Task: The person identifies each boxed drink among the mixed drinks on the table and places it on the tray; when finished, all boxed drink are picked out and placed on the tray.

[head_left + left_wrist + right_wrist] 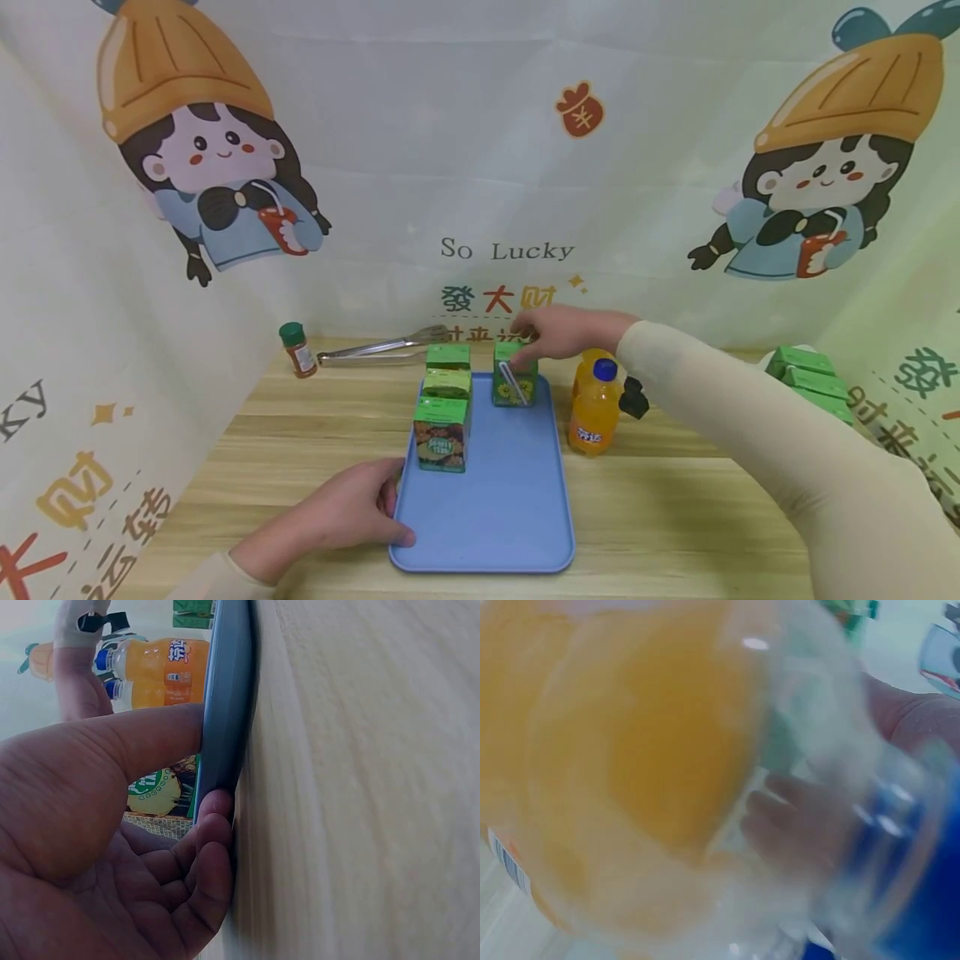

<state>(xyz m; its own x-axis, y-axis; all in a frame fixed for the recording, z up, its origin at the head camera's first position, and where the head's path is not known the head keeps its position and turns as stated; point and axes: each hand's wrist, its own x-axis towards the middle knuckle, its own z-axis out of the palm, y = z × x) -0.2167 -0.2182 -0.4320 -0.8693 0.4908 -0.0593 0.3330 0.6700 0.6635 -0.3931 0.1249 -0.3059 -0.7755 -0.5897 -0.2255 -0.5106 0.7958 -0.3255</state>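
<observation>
My left hand (360,504) grips the left edge of a blue tray (517,517) near its front corner. In the left wrist view the thumb lies over the rim and the fingers curl against the tray's side. My right hand (558,332) holds a green drink carton (513,392) by its top at the tray's back right; the carton has yellow flowers and a white straw on its front. Along the tray's left side stand three more green cartons (441,442) in a row. The right wrist view shows the right hand (802,825) blurred behind a bottle.
Two orange soda bottles (595,417) with blue caps stand right of the tray, under the right forearm. Metal tongs (382,346) and a green-capped spice jar (298,350) are at the back left. More green cartons (813,379) sit far right. A printed cloth hangs behind the wooden table.
</observation>
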